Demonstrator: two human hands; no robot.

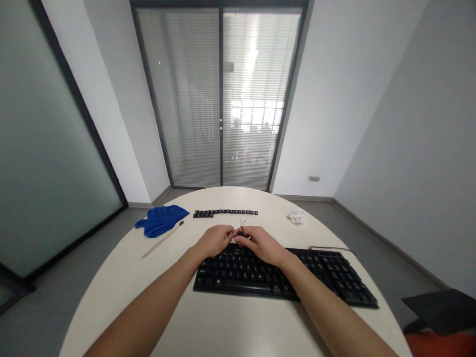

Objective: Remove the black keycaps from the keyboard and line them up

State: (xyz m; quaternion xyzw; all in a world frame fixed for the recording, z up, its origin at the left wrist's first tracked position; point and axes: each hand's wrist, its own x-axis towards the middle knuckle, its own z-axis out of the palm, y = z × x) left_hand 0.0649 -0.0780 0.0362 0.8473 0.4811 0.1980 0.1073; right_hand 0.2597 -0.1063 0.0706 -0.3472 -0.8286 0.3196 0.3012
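My left hand [215, 240] and my right hand [262, 244] meet above the upper part of a black keyboard [245, 286]. Between their fingertips is a small black piece [241, 233] with thin wire prongs [243, 222] pointing away from me, which looks like a wire keycap puller. Both hands are closed in a pinch around it. Whether a loose keycap is also in the fingers, I cannot tell. Beyond the hands, several loose black keycaps [238, 211] lie in a long row, with a shorter row in front at its left end.
A blue cloth [163, 220] lies on the round white table [122, 292] at the left, beside a long thin-handled brush [163, 239]. A crumpled white tissue [296, 217] rests at the right. The keyboard cable [330, 248] runs behind the keyboard. A dark chair [444, 310] stands lower right.
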